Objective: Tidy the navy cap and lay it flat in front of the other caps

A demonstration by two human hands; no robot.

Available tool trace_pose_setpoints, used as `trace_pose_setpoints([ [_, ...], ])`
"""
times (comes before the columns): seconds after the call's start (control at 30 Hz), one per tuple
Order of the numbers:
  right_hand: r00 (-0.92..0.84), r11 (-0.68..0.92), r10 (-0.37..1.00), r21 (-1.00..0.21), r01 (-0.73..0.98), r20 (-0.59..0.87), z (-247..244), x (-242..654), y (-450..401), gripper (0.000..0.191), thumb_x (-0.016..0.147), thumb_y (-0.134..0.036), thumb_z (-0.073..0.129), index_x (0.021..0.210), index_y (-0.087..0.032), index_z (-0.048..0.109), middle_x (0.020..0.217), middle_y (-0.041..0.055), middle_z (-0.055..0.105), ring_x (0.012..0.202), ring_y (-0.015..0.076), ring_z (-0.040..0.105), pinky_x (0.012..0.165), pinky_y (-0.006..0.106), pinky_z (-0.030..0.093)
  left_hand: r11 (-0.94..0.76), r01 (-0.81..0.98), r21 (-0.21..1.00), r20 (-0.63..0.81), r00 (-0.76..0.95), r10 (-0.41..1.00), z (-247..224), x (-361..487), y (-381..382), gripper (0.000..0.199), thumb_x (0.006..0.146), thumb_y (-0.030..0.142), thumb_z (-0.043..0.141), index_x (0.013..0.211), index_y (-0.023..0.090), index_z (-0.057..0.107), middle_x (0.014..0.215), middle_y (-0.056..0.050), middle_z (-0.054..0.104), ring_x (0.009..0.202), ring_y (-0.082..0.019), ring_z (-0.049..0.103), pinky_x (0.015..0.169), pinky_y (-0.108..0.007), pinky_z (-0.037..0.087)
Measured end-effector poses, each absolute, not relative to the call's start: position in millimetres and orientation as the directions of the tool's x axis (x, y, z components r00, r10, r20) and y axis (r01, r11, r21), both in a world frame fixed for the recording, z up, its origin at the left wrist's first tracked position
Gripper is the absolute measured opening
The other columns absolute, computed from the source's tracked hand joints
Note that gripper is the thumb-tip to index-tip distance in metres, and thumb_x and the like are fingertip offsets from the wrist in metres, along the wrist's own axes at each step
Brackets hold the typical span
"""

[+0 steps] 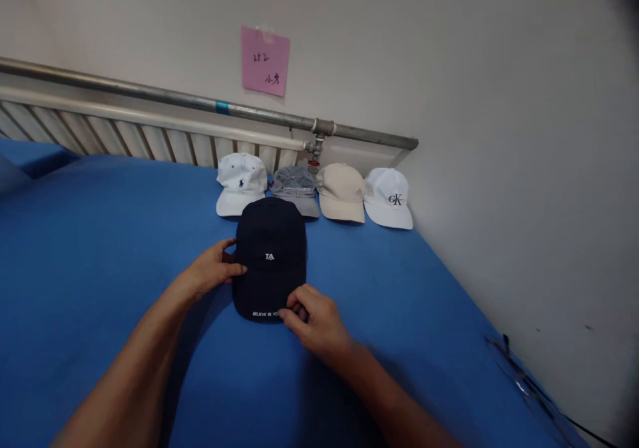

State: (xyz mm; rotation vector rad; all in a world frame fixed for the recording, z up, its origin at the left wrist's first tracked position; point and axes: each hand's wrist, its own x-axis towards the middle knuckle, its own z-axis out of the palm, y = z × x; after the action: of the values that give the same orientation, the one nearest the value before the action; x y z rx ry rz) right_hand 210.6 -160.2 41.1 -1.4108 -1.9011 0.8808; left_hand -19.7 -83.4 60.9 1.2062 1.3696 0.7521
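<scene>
A dark navy cap [270,231] with small white lettering on its front and brim is held above the blue surface [124,248], brim toward me. My left hand [215,267] grips its left side, thumb on top and the other fingers behind it. My right hand [315,318] pinches the right front edge of the brim, covering part of the lettering. Behind it stand a white cap [242,178] with a small dark emblem, a grey cap [294,185], a beige cap [342,188] and a white cap [387,192] with dark letters.
A radiator [104,132] and a metal pipe [164,95] run along the wall behind the caps. Above them, a pink note [265,62] is taped to the wall. Eyeglasses [524,383] lie by the right edge, beside the wall.
</scene>
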Motion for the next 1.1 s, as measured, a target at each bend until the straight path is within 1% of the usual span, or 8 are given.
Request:
trace_pose_setpoints([
  [0.2,-0.122,0.070,0.992,-0.848,0.526,0.006,40,202,-160,0.022,0.071,-0.024,0.072,0.065,-0.021,0.051,0.071,-0.0032,0.052,0.055,0.0083,0.046,0.055,0.024,0.040,0.289,0.244,0.926,-0.324,0.117,0.939,63,-19,-85,0.092,0.061,0.025,0.075,0.142,0.008,0.036,0.083,-0.004,0.062,0.070,-0.018,0.056,0.062,-0.030,0.043],
  [0.3,-0.090,0.013,0.995,-0.866,0.500,-0.037,43,201,-158,0.021,0.069,-0.021,0.072,0.063,-0.020,0.051,0.070,-0.0034,0.051,0.055,0.0081,0.044,0.054,0.023,0.039,0.290,0.247,0.925,-0.326,0.119,0.938,64,-18,-86,0.091,0.061,0.024,0.074,0.142,0.008,0.035,0.082,-0.003,0.062,0.069,-0.018,0.055,0.061,-0.029,0.043],
  [0.43,-0.074,-0.046,0.994,-0.905,0.422,-0.085,45,202,-155,0.020,0.068,-0.014,0.069,0.061,-0.020,0.051,0.068,-0.0042,0.050,0.056,0.0081,0.042,0.053,0.022,0.038,0.299,0.233,0.925,-0.334,0.128,0.934,67,-16,-86,0.091,0.060,0.023,0.074,0.141,0.008,0.036,0.080,-0.003,0.062,0.070,-0.018,0.056,0.061,-0.029,0.043],
  [0.6,-0.089,-0.039,0.993,-0.909,0.415,-0.083,44,203,-155,0.017,0.068,-0.012,0.067,0.064,-0.020,0.053,0.069,-0.0041,0.050,0.056,0.0080,0.042,0.053,0.022,0.038,0.319,0.234,0.918,-0.348,0.096,0.932,70,-15,-87,0.089,0.060,0.022,0.075,0.140,0.009,0.038,0.079,-0.002,0.063,0.071,-0.019,0.057,0.062,-0.029,0.043],
  [0.83,-0.091,0.048,0.996,-0.821,0.570,-0.006,43,199,-162,0.020,0.069,-0.025,0.071,0.068,-0.021,0.052,0.075,-0.0022,0.052,0.056,0.0088,0.044,0.053,0.024,0.040,0.298,0.248,0.922,-0.329,0.093,0.940,71,-15,-89,0.088,0.059,0.022,0.074,0.139,0.008,0.040,0.079,-0.002,0.062,0.072,-0.020,0.058,0.062,-0.030,0.043],
  [0.93,-0.095,0.057,0.995,-0.809,0.585,0.001,44,199,-162,0.019,0.069,-0.024,0.071,0.068,-0.021,0.052,0.075,-0.0020,0.052,0.056,0.0088,0.045,0.054,0.025,0.040,0.297,0.248,0.922,-0.326,0.085,0.942,74,-14,-89,0.088,0.059,0.022,0.074,0.139,0.008,0.041,0.075,-0.001,0.061,0.072,-0.020,0.058,0.063,-0.030,0.043],
  [1.1,-0.084,0.027,0.996,-0.829,0.559,-0.024,46,200,-160,0.018,0.067,-0.018,0.070,0.067,-0.021,0.052,0.076,-0.0024,0.051,0.055,0.0080,0.044,0.054,0.024,0.041,0.308,0.252,0.917,-0.337,0.082,0.938,73,-14,-89,0.085,0.059,0.023,0.075,0.137,0.010,0.043,0.077,-0.002,0.063,0.075,-0.021,0.060,0.063,-0.030,0.045],
])
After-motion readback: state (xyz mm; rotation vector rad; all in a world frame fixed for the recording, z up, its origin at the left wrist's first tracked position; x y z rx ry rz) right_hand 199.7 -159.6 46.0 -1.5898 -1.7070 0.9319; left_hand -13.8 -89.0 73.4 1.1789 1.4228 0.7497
